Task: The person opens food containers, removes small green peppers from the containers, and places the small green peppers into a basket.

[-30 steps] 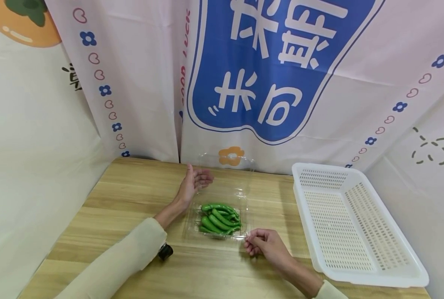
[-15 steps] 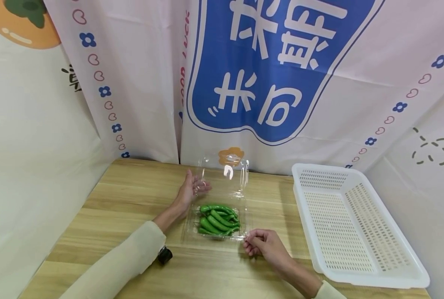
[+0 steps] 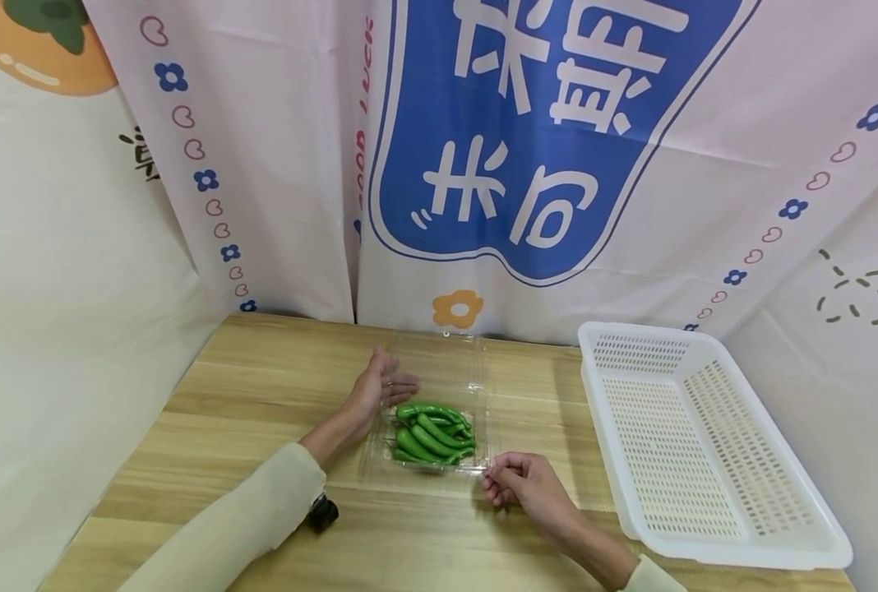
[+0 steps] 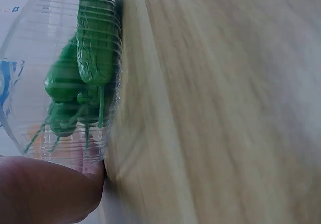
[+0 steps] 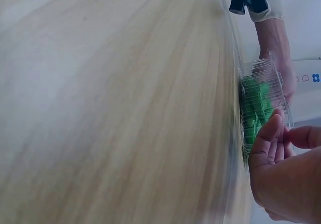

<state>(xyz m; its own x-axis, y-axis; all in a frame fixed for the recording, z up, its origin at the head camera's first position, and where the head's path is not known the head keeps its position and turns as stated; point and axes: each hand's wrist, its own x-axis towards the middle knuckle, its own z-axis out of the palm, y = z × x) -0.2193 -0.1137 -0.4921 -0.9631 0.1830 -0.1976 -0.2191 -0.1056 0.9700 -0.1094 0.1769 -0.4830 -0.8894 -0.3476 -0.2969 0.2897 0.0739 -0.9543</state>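
A clear plastic clamshell box (image 3: 486, 440) stands on the table with several green chili peppers (image 3: 432, 436) inside. Its transparent lid (image 3: 439, 362) is raised at the back. My left hand (image 3: 368, 395) is at the box's rear left, its fingers extended by the lid; exact contact with the lid is hard to tell. In the left wrist view, a digit (image 4: 55, 189) lies against the ribbed box wall. My right hand (image 3: 520, 485) pinches the front right corner between curled fingers and thumb, also seen in the right wrist view around the box rim (image 5: 273, 78).
A white perforated plastic basket (image 3: 602, 436) stands at the right of the wooden table (image 3: 261, 362). Printed cloth (image 3: 298, 164) hangs behind and at both sides. A black device (image 3: 324, 513) is strapped to the left wrist.
The lid's far edge has dropped lower in the head view, and my left hand has shifted slightly toward me alongside it. My right hand and the peppers stay in place.
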